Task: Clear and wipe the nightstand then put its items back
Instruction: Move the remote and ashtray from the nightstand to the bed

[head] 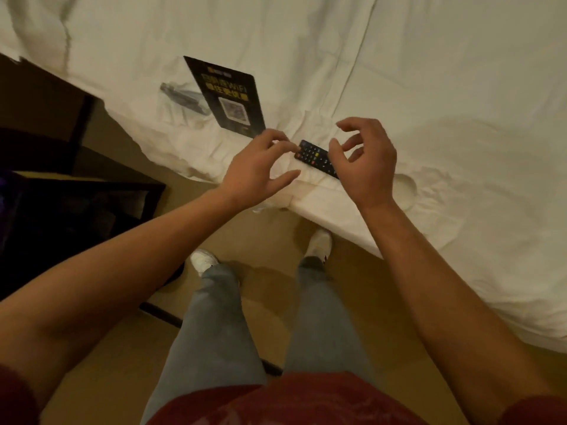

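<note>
A black remote control (313, 155) with coloured buttons lies on the white bed sheet near the bed's edge. My left hand (256, 167) hovers just left of it, fingers spread, fingertips close to its top end. On the remote's other side my right hand (368, 161) is held above it with fingers curled apart, covering its lower end. Neither hand grips anything. A black card (228, 96) with yellow text and a QR code rests on the sheet farther back. A grey object in clear wrapping (181, 96) lies partly under the card.
The white bed (429, 87) fills the top and right. A dark nightstand (76, 210) stands at the left, with more dark furniture (40, 111) behind it. My legs and white shoes (204, 260) stand on the tan floor between bed and nightstand.
</note>
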`<move>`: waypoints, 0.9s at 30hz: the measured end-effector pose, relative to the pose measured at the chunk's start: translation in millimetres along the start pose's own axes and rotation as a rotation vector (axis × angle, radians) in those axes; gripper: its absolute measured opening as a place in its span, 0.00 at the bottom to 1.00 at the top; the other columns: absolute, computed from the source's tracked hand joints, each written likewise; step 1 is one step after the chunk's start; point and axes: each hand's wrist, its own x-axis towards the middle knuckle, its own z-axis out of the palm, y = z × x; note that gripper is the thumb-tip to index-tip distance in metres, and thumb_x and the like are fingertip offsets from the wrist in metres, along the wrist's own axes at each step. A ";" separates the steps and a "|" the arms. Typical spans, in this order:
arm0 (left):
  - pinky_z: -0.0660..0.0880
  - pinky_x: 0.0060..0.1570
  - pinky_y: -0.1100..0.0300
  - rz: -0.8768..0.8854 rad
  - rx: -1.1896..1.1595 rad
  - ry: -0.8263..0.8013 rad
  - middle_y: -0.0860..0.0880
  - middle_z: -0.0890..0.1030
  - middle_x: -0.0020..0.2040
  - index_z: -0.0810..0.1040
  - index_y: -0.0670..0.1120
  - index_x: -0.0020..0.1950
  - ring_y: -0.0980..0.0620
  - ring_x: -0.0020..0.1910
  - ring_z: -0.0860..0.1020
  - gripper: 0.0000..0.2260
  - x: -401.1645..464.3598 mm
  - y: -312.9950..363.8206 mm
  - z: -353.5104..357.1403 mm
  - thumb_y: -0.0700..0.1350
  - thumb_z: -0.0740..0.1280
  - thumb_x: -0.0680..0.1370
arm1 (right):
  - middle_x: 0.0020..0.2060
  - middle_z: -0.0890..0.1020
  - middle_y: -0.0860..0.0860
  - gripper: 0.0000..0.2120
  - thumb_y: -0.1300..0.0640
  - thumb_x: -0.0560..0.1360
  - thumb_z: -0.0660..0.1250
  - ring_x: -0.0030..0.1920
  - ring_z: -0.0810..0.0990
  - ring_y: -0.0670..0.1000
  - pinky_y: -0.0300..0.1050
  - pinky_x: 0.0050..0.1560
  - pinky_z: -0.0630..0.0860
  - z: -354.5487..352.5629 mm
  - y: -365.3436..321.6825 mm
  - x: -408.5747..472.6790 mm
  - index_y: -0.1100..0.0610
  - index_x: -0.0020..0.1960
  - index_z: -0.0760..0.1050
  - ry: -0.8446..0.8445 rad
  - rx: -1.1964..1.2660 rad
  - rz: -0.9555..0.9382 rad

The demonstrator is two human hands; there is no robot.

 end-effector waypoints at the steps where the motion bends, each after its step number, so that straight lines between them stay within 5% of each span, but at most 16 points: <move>1: 0.78 0.54 0.57 -0.027 -0.004 0.020 0.48 0.74 0.64 0.77 0.51 0.66 0.52 0.57 0.76 0.20 -10.6 -7.8 -6.2 0.59 0.68 0.78 | 0.53 0.82 0.48 0.12 0.52 0.76 0.70 0.40 0.81 0.46 0.45 0.40 0.81 9.0 -9.6 -2.1 0.54 0.58 0.80 -0.033 0.003 -0.027; 5: 0.78 0.57 0.54 -0.138 -0.023 0.112 0.48 0.73 0.66 0.77 0.54 0.65 0.50 0.60 0.75 0.20 -56.0 -47.0 -28.9 0.62 0.66 0.78 | 0.55 0.81 0.52 0.13 0.50 0.76 0.70 0.43 0.80 0.45 0.40 0.42 0.82 50.5 -47.4 -11.8 0.55 0.57 0.81 -0.150 0.003 -0.154; 8: 0.75 0.60 0.47 -0.175 0.019 0.200 0.46 0.72 0.69 0.77 0.54 0.66 0.47 0.63 0.74 0.21 -91.0 -84.8 -43.8 0.62 0.68 0.77 | 0.61 0.79 0.53 0.16 0.50 0.76 0.72 0.58 0.80 0.50 0.45 0.53 0.83 86.5 -74.7 -21.2 0.55 0.61 0.81 -0.240 -0.002 -0.232; 13: 0.70 0.66 0.42 -0.283 0.114 0.296 0.43 0.68 0.75 0.75 0.53 0.70 0.42 0.71 0.69 0.28 -154.2 -149.7 -71.0 0.66 0.68 0.76 | 0.73 0.73 0.53 0.24 0.45 0.75 0.72 0.74 0.70 0.52 0.35 0.74 0.62 158.8 -125.1 -42.2 0.50 0.69 0.77 -0.323 -0.103 -0.346; 22: 0.63 0.73 0.38 -0.558 0.125 0.430 0.45 0.58 0.81 0.63 0.58 0.78 0.41 0.78 0.60 0.35 -306.7 -286.4 -142.1 0.69 0.65 0.74 | 0.82 0.57 0.51 0.38 0.39 0.75 0.70 0.82 0.57 0.53 0.56 0.79 0.63 320.3 -250.4 -99.8 0.43 0.81 0.59 -0.535 -0.157 -0.475; 27: 0.62 0.74 0.43 -0.709 0.156 0.523 0.46 0.55 0.82 0.62 0.59 0.78 0.43 0.78 0.59 0.35 -396.5 -352.0 -179.2 0.69 0.65 0.74 | 0.82 0.57 0.55 0.40 0.41 0.75 0.70 0.82 0.56 0.56 0.59 0.80 0.61 393.2 -330.6 -134.7 0.48 0.82 0.59 -0.632 -0.179 -0.532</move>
